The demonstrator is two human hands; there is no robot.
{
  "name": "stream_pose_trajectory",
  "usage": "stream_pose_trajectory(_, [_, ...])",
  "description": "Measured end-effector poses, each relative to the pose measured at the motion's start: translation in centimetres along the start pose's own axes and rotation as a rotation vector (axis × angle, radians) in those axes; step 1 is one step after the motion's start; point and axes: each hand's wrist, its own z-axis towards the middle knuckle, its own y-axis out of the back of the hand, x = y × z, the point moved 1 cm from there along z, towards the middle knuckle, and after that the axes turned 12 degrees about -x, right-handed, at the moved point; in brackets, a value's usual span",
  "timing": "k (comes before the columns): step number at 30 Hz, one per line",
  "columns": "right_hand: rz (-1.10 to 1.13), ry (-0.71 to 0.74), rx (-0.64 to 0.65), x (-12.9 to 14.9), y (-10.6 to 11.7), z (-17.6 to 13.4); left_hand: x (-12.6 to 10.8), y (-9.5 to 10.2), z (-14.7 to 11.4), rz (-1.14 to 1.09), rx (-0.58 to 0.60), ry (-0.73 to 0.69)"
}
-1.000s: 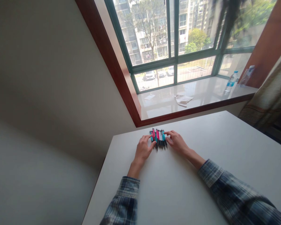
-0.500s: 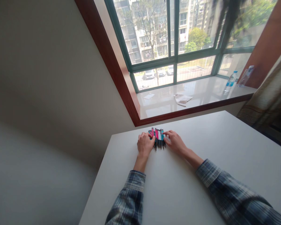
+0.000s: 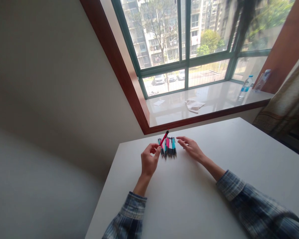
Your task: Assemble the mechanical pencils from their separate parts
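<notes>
Between the thumb and fingers of my left hand point(image 3: 150, 159) is a red pen point(image 3: 164, 137) with black parts, tilted up to the right above the other pens. Several pens point(image 3: 169, 147) in red, teal, white and black lie side by side on the white table point(image 3: 184, 199), tips toward me. My fingers hide the lower end of the held pen. Just right of the row, my right hand point(image 3: 191, 149) has its fingers stretched out and apart, with nothing in them.
Behind the table is a window sill point(image 3: 214, 99) with a crumpled cloth point(image 3: 194, 105), a paper piece point(image 3: 158, 102) and a water bottle point(image 3: 246, 87) with a blue cap. Another clear bottle point(image 3: 262, 81) stands beside it. A curtain point(image 3: 284, 99) hangs at the right.
My left hand has lifted the red pen out of the row and moved left and nearer to me. My right hand has drawn slightly to the right, away from the pens.
</notes>
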Motion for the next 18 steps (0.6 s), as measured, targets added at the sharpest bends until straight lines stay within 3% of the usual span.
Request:
stream_pose_trajectory(2, [0.246, -0.105, 0.079, 0.7, 0.7, -0.4, 0.2, 0.5, -1.1, 0.012, 0.057, -0.087])
stream_pose_trajectory(5, [0.393, -0.205, 0.202, 1.9, 1.5, -0.9, 0.4, 0.5, -1.6, -0.092, 0.185, -0.064])
stream_pose_trajectory(10, [0.298, -0.197, 0.559, 3.1, 1.9, -1.6, 0.2, 0.0, -1.3, -0.366, 0.213, 0.208])
stream_pose_trajectory(13, [0.301, -0.207, 0.685, 3.3, 1.4, -2.4, -0.2, -0.2, -1.5, -0.533, 0.242, 0.345])
stream_pose_trajectory(18, [0.5, -0.379, 0.856, 3.6, 0.0, -4.4, -1.5, -0.2, -1.9, -0.853, 0.319, 0.5])
